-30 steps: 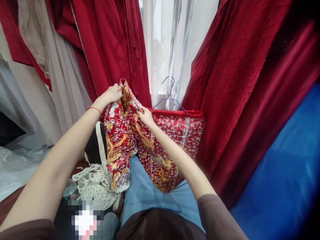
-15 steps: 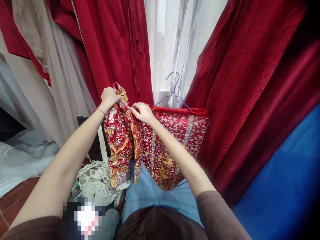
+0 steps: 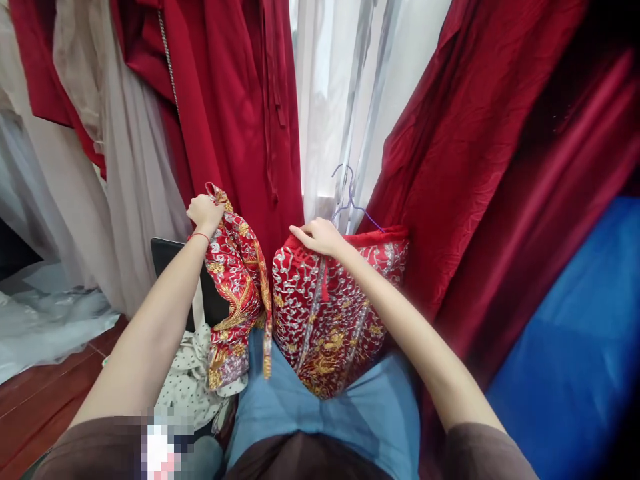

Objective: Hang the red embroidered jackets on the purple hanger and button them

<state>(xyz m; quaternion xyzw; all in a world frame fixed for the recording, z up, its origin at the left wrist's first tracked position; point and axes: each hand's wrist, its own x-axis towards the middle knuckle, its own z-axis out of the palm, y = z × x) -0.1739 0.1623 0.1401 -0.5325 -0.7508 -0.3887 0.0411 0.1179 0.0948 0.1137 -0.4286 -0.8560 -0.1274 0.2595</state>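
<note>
My left hand (image 3: 206, 213) is closed on the top edge of a red embroidered jacket (image 3: 231, 283), which hangs down in folds with gold and silver stitching. To its right, my right hand (image 3: 323, 237) grips the waistband of a red embroidered skirt (image 3: 325, 333), thumb stretched left and the other fingers partly hidden behind the cloth. A thin purple hanger (image 3: 367, 217) rises from the skirt's top edge, its hook bare. The skirt's lower part rests against my blue-clad lap (image 3: 280, 400). Jacket and skirt hang apart at the top.
Red drapes (image 3: 240, 100) hang on the left and more red cloth (image 3: 465, 147) on the right, with a white sheer curtain (image 3: 320, 87) between. Beside my left forearm are a black panel (image 3: 167, 257) and a white dotted cloth (image 3: 185, 393). Blue fabric (image 3: 560, 347) lies at right.
My left hand has moved left and slightly down with the jacket. My right hand has left the jacket and shifted right onto the skirt's waistband. The hanger has tilted and sits lower.
</note>
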